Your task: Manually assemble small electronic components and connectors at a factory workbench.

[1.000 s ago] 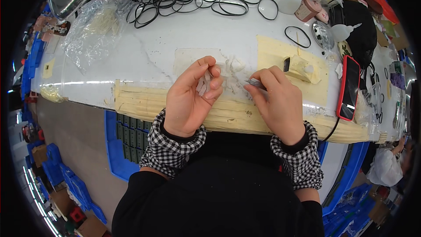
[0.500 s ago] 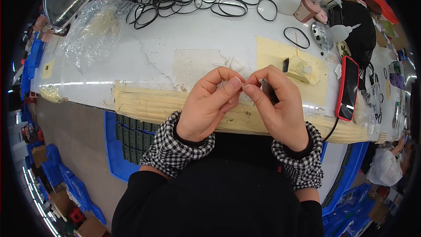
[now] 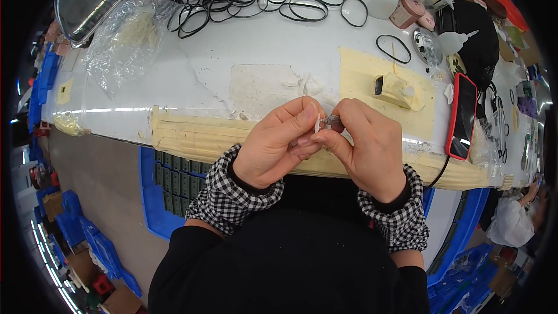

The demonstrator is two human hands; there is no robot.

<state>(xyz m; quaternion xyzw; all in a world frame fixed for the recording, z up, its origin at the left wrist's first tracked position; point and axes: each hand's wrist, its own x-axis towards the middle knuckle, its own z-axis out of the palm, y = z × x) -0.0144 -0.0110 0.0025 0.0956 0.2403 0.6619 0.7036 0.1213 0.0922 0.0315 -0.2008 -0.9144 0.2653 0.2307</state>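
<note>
Close together over the table's near edge, both my hands are closed around small things. My left hand [image 3: 272,144] pinches a thin white strip-like piece [image 3: 317,125] between thumb and fingers; its exact kind is too small to tell. In my right hand [image 3: 372,146] is a small grey metal piece, perhaps a blade [image 3: 333,122], gripped between thumb and curled fingers. It meets or nearly meets the white piece; the contact itself is hard to see. White scraps [image 3: 313,85] lie on the table just beyond my fingers.
Black rubber-like rings [image 3: 303,9] heap up at the back. Right of my hands sit a tape-wrapped block [image 3: 401,92] and a red-cased phone [image 3: 462,117] with a cable. A clear plastic bag [image 3: 125,43] lies left. Below the table, a blue crate [image 3: 152,197] holds dark green parts.
My right hand has turned inward, fingers curling, and the grey metal piece has come from its palm side to the white piece. My left hand has stayed nearly in place.
</note>
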